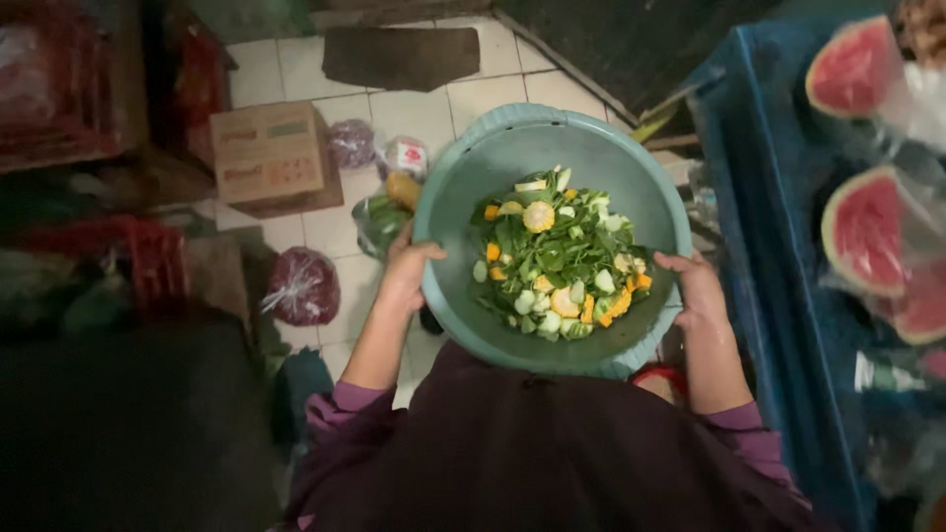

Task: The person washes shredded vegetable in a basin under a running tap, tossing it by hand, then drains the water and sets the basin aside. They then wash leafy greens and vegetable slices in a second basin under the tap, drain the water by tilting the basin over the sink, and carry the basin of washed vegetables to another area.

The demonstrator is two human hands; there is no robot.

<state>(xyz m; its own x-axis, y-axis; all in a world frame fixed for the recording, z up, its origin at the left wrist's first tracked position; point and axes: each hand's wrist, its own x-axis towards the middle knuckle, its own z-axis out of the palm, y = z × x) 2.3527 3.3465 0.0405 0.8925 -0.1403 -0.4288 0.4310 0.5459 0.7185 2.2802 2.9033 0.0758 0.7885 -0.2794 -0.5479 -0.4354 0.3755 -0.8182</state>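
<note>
1. The basin (631,192), a wide teal plastic bowl, is held out in front of the person's body, above the tiled floor (296,74). It serves as the landmark for everything else here.
2. The left hand (406,271) grips the basin's left rim, thumb hooked over the edge and fingers underneath.
3. The right hand (698,288) clasps the right rim the same way. Taking opposite sides likely keeps the wide bowl level so nothing slides out.
4. Inside the basin lies a heap of cut vegetables (559,258): green leaves, orange slices, pale chunks and rounds of corn. They sit toward the near side of the bowl, piled rather than spread.
5. Left of the basin, on the floor, stands a cardboard box (271,153), with a dark red tied bag (302,286) nearer the person.
6. Just beside the basin's left rim, lower down, are clear bags of produce (384,212).
7. Right of the basin runs a blue crate (764,197), and beyond it lie wrapped watermelon halves (867,232), cut face up, probably so the flesh shows.
</note>
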